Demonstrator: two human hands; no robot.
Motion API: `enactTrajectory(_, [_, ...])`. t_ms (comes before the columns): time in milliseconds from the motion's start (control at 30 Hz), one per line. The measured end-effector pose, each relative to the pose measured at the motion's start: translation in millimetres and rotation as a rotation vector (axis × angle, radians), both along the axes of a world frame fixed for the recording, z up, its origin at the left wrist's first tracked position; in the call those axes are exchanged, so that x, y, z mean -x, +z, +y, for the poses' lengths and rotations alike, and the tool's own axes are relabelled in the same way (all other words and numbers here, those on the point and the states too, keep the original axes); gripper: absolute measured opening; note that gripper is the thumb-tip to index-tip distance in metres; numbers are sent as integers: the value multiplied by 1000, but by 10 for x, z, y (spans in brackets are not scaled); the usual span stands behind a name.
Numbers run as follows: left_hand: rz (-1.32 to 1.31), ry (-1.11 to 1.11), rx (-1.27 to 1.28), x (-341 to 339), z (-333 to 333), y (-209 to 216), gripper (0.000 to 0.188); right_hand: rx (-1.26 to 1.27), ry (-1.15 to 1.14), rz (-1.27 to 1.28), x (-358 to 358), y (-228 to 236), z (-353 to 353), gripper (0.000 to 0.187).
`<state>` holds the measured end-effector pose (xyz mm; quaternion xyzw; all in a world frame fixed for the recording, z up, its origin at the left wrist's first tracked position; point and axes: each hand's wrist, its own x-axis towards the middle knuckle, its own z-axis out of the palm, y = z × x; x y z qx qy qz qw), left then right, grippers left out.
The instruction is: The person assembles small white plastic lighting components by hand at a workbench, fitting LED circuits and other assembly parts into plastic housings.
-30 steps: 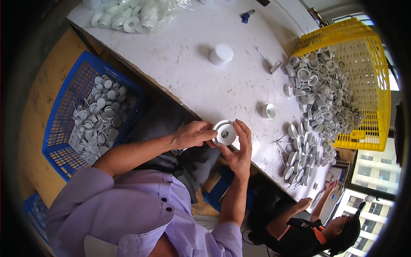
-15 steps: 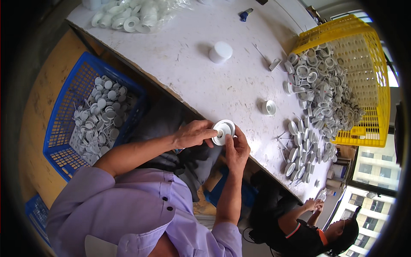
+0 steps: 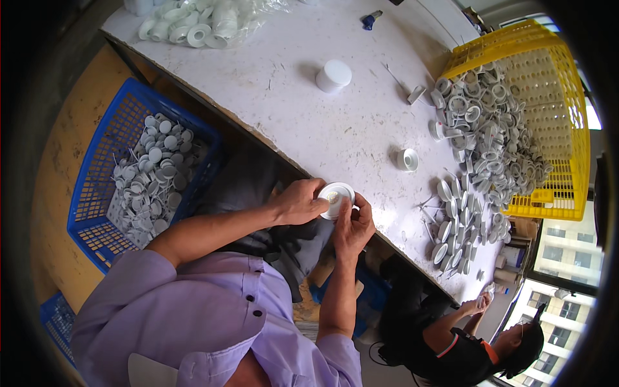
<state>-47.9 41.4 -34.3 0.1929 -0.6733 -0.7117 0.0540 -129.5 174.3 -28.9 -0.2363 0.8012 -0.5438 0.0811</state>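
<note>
Both forearms rise from the lower edge, bare below rolled lilac sleeves, and meet at the middle. The left hand (image 3: 298, 202) lies knuckles up, fingers curled, thumb and forefinger pinching inward. The right hand (image 3: 353, 226) stands upright facing it, fingertips (image 3: 356, 201) bent toward the left thumb, almost touching.

Cap (image 3: 336, 198) sits between my left hand (image 3: 298, 203) and right hand (image 3: 353, 226) at the table (image 3: 309, 122) edge. Crate (image 3: 122, 174) of parts is off to my left, and the tipped basket (image 3: 548, 116) spills its pile on the table to my right.
</note>
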Motion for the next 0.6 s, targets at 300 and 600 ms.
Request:
enactTrajectory(300, [21,34,-80,36,39,-49,32,-52,-31,-24,25,-64,22,17])
enactTrajectory(600, [21,15,-64,52,2,-46,29,-17,-73,-58,13,-107,-17,15])
